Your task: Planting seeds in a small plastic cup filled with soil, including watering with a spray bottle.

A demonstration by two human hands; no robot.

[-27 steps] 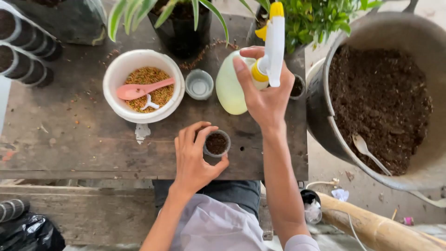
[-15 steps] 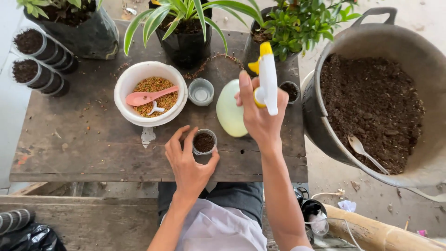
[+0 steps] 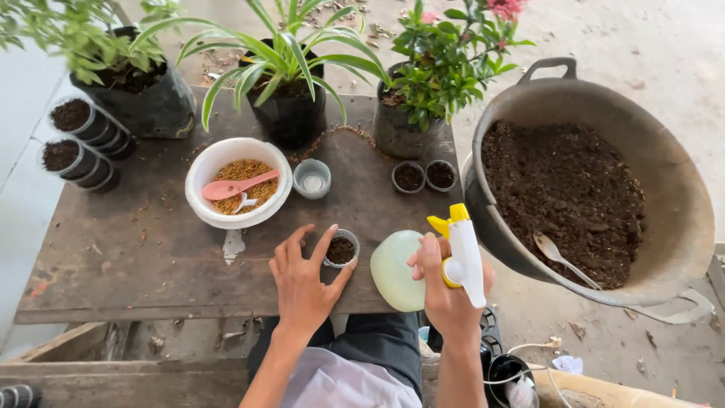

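**A:** Starting at the left, what do I have on the desk?

**B:** Stacked small pots of soil at the far left edge, laid on their sides, out of the working area. Then a white bowl of seeds with a pink spoon resting in it, and a small clear cup just beside.

**A:** And my left hand?

**B:** Its grip is loose, fingers spread and curved round the small cup of soil near the desk's front edge, touching it, I judge to steady it.

**A:** The right?

**B:** My right hand is clenched on the neck of the pale green spray bottle, nozzle tipped leftward toward that cup. Further right, a big tub of soil with a spoon lying in it.
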